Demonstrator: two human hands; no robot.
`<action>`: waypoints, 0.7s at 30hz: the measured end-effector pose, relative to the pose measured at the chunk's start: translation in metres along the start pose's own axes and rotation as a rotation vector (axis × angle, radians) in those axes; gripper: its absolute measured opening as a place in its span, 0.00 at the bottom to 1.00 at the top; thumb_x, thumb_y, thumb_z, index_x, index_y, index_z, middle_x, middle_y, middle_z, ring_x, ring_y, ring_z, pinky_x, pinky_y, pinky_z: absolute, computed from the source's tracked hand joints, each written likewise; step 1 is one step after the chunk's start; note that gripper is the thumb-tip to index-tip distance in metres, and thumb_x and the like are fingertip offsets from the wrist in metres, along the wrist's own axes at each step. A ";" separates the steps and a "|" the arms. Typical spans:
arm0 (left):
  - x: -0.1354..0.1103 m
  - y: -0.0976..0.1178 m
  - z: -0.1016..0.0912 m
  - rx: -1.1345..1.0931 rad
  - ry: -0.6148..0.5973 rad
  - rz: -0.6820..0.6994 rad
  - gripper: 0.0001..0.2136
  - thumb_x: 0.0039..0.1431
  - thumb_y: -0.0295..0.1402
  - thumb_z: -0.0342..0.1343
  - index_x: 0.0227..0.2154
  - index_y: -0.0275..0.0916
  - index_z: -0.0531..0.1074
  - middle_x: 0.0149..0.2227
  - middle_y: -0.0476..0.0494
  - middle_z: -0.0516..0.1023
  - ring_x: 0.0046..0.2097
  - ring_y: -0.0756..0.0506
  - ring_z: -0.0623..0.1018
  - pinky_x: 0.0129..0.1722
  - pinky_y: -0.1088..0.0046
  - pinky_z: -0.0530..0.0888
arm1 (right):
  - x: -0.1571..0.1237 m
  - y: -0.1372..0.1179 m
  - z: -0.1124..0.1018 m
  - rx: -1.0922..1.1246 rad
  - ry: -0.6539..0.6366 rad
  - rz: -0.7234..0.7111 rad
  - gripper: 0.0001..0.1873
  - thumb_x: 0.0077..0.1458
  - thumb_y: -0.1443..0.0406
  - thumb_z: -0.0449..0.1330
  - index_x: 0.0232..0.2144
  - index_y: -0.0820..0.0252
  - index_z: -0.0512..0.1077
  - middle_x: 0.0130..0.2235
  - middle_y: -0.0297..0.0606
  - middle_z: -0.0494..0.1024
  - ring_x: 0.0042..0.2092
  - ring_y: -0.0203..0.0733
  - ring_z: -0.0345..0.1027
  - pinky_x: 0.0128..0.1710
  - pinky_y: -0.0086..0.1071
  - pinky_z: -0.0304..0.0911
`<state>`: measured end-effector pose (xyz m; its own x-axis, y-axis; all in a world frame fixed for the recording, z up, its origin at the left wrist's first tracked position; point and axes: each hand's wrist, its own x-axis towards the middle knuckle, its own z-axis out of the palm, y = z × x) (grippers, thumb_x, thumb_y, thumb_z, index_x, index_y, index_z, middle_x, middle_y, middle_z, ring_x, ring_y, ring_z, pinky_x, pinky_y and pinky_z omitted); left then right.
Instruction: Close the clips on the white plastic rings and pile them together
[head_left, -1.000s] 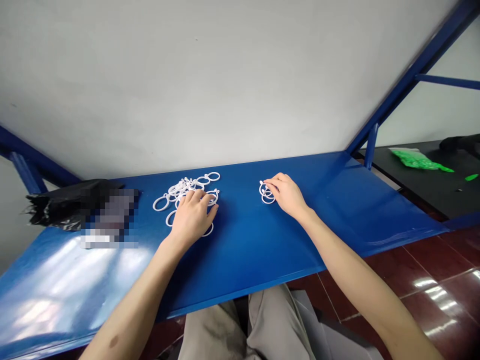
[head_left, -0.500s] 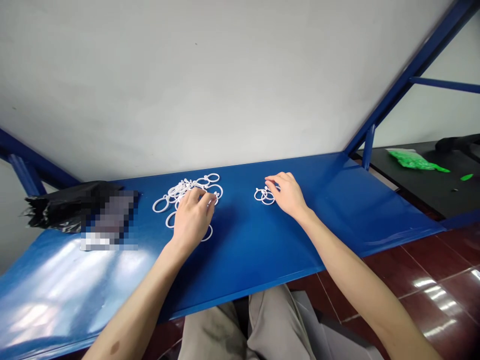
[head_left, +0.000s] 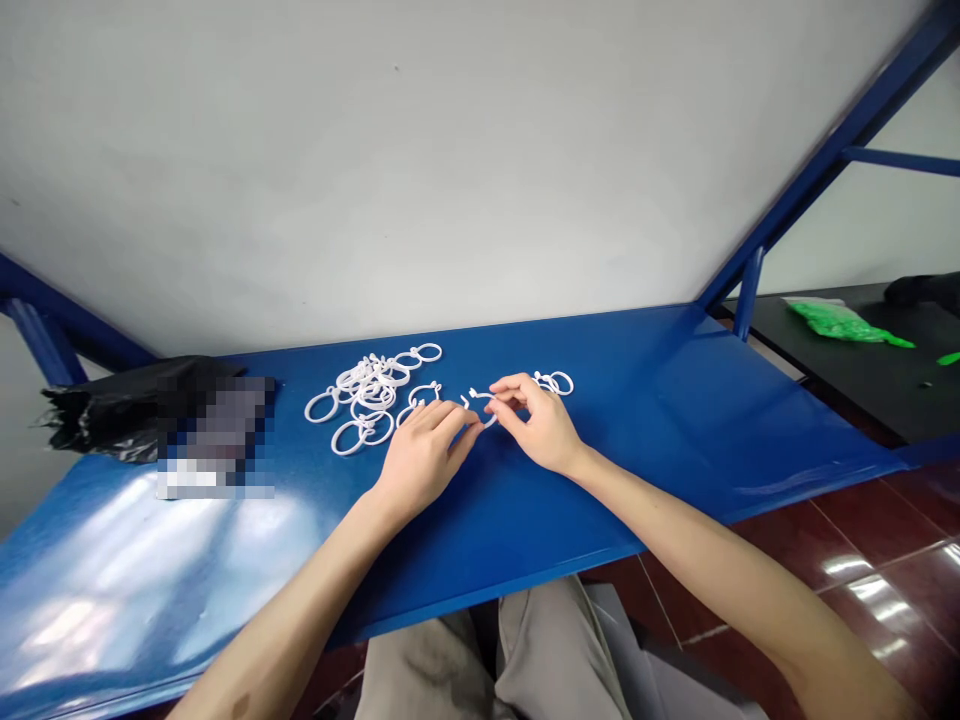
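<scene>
Between my hands is a white plastic curtain ring (head_left: 490,418), partly hidden by the fingers. My right hand (head_left: 541,430) pinches it between thumb and fingers. My left hand (head_left: 429,452) is closed at the ring's near left side, thumb and fingertips together on it. Just beyond my left hand lies another loose white ring (head_left: 424,389). A pile of similar rings with small eyelets (head_left: 367,385) spreads over the table to the left. A small group of rings (head_left: 561,382) lies behind my right hand, partly covered by it.
The blue table (head_left: 600,510) runs along a pale wall. A black plastic bag (head_left: 124,405) and a blurred-out dark flat item (head_left: 232,425) lie at the left. Blue metal braces (head_left: 750,290) rise at both ends. A bag of green pieces (head_left: 844,322) lies on a dark table at right.
My left hand has moved right from the pile, and my right hand has moved left from the small group. They now meet at one ring.
</scene>
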<state>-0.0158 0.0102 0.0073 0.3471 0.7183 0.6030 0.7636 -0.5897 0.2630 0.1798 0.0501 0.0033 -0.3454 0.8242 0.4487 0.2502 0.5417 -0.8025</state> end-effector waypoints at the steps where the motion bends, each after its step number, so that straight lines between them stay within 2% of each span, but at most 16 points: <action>1: 0.000 0.001 0.001 -0.039 0.006 -0.061 0.05 0.68 0.35 0.52 0.37 0.41 0.71 0.34 0.47 0.80 0.35 0.48 0.78 0.36 0.71 0.73 | 0.000 0.000 0.000 0.003 -0.002 -0.007 0.11 0.65 0.61 0.57 0.49 0.54 0.70 0.38 0.36 0.81 0.40 0.41 0.78 0.43 0.37 0.74; 3: -0.001 0.004 0.003 -0.129 0.047 -0.227 0.05 0.67 0.35 0.53 0.42 0.42 0.68 0.35 0.48 0.81 0.33 0.48 0.79 0.34 0.72 0.73 | -0.001 -0.001 0.001 -0.006 -0.010 -0.033 0.12 0.66 0.61 0.56 0.50 0.54 0.70 0.37 0.36 0.81 0.40 0.41 0.78 0.44 0.38 0.74; 5: 0.000 0.006 0.004 -0.216 0.074 -0.366 0.09 0.66 0.35 0.53 0.47 0.41 0.65 0.35 0.47 0.82 0.33 0.48 0.80 0.31 0.72 0.73 | -0.002 -0.002 0.001 -0.018 -0.021 -0.055 0.11 0.66 0.60 0.56 0.48 0.54 0.73 0.39 0.37 0.81 0.40 0.41 0.78 0.43 0.38 0.74; 7: 0.000 0.007 0.005 -0.278 0.057 -0.414 0.10 0.67 0.35 0.51 0.49 0.42 0.65 0.35 0.46 0.83 0.33 0.47 0.81 0.32 0.72 0.74 | -0.002 -0.003 0.001 -0.034 -0.037 -0.055 0.10 0.66 0.60 0.57 0.46 0.54 0.74 0.40 0.37 0.82 0.40 0.42 0.78 0.43 0.38 0.74; 12: -0.003 0.006 0.007 -0.352 0.034 -0.385 0.08 0.69 0.34 0.48 0.47 0.42 0.68 0.35 0.47 0.84 0.33 0.48 0.82 0.31 0.74 0.75 | -0.002 -0.006 -0.001 -0.028 -0.093 -0.040 0.09 0.67 0.61 0.57 0.43 0.54 0.77 0.43 0.38 0.82 0.42 0.42 0.78 0.42 0.36 0.74; 17: -0.012 0.005 0.012 -0.316 0.077 -0.328 0.05 0.69 0.34 0.49 0.42 0.42 0.68 0.40 0.45 0.84 0.34 0.48 0.83 0.32 0.73 0.76 | -0.007 -0.006 -0.002 -0.075 -0.147 -0.182 0.10 0.68 0.63 0.55 0.44 0.54 0.77 0.42 0.38 0.82 0.43 0.43 0.77 0.45 0.37 0.72; 21: -0.009 0.000 0.013 -0.240 0.046 -0.224 0.04 0.69 0.34 0.50 0.41 0.43 0.69 0.39 0.46 0.84 0.37 0.47 0.82 0.36 0.72 0.77 | -0.007 -0.006 -0.002 -0.151 -0.169 -0.237 0.11 0.69 0.63 0.54 0.45 0.54 0.77 0.42 0.39 0.81 0.43 0.42 0.77 0.44 0.37 0.72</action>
<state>-0.0120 0.0083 -0.0075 0.1555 0.8257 0.5423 0.6661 -0.4930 0.5596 0.1829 0.0416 0.0060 -0.5522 0.6402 0.5341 0.2720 0.7439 -0.6104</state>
